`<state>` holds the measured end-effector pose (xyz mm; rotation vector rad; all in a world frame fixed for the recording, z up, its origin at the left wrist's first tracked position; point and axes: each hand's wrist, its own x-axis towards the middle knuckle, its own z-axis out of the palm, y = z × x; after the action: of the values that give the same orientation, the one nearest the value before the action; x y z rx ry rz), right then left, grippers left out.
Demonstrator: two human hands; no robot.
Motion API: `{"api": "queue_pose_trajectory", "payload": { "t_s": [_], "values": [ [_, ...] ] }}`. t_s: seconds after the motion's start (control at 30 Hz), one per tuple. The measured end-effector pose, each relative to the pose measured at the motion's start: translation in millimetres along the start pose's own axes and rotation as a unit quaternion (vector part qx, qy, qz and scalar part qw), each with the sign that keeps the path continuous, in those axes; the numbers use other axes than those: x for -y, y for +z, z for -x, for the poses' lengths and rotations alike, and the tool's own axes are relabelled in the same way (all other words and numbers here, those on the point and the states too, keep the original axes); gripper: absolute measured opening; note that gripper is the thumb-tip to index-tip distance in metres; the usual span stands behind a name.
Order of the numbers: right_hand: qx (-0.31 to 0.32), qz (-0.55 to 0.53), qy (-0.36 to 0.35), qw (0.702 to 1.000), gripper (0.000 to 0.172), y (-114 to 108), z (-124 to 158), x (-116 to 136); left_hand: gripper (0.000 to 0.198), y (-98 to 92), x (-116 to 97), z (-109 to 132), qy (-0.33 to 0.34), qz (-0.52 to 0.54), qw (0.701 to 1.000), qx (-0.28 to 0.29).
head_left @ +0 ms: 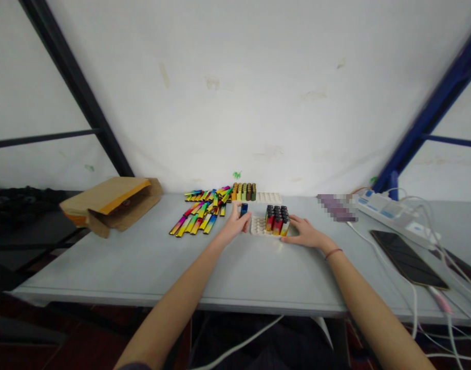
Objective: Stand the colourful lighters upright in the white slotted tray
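My left hand (235, 224) is closed around a blue lighter (243, 209), held upright just left of a white tray (257, 225). The tray's right part holds several upright lighters (277, 219) with black tops and red and yellow bodies. My right hand (305, 232) rests with fingers spread on the table, touching the tray's right edge. A pile of rainbow-coloured lighters (202, 214) lies flat to the left of my left hand. Behind it, a second white tray (269, 197) carries a row of upright orange and green lighters (243, 191).
An open cardboard box (110, 204) lies on the grey table (143, 267) at the left. A power strip (385, 208) with white cables and a dark phone (408, 258) sit at the right. A white wall stands close behind the table.
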<state>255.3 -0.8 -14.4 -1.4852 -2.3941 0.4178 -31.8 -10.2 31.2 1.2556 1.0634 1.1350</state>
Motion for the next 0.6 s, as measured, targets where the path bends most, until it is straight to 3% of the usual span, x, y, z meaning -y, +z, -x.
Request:
{"api": "queue_pose_trajectory", "payload": {
  "t_s": [0.1,0.23,0.6],
  "values": [
    [0.002,0.001,0.002,1.0,0.088,-0.1,0.1,1.1,0.026,3.3,-1.2,-2.2,-0.038,0.061,0.997,-0.004],
    [0.003,0.001,0.007,1.0,0.089,-1.3,0.6,2.9,0.036,6.2,-5.9,-3.3,-0.094,0.154,0.984,0.004],
    [0.001,-0.005,0.006,1.0,0.089,-0.9,0.3,1.1,0.03,4.4,-7.6,0.0,-0.126,0.234,0.963,0.046]
  ]
}}
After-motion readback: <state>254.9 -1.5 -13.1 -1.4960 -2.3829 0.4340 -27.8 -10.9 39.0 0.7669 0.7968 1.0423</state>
